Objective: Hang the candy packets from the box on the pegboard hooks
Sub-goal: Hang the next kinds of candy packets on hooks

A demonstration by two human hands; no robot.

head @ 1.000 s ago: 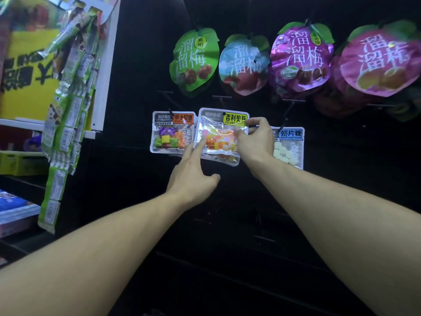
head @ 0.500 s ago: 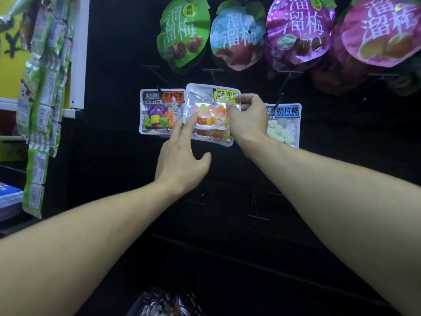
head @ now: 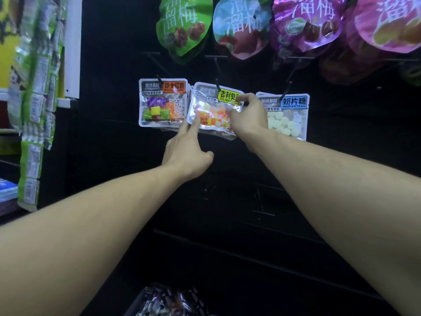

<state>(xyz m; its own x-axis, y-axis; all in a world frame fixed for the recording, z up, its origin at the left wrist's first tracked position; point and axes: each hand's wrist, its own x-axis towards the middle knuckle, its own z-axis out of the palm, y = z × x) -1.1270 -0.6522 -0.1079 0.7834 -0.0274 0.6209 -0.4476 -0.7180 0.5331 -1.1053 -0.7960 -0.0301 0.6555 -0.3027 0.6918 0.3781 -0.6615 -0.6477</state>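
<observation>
Box point(head: 164, 302) w/ packets at bottom edge of view, nearest. L hand point(head: 189, 153): index finger straight, touching lower-left of yellow-label candy packet point(head: 214, 110); R hand point(head: 249, 117) pinches its upper-right corner, thumb + fingers clamped on it. Packet sits on middle hook point(head: 217, 84) of pegboard point(head: 109, 65), btw orange-label packet point(head: 163, 102) and blue-label packet point(head: 289, 115).

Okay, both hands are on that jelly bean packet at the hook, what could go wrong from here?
The yellow-label packet sits tilted, so it may not be fully seated on its hook and could slip off once the right hand lets go. The left hand, pressing its lower corner, could also nudge the orange-label packet alongside.
</observation>
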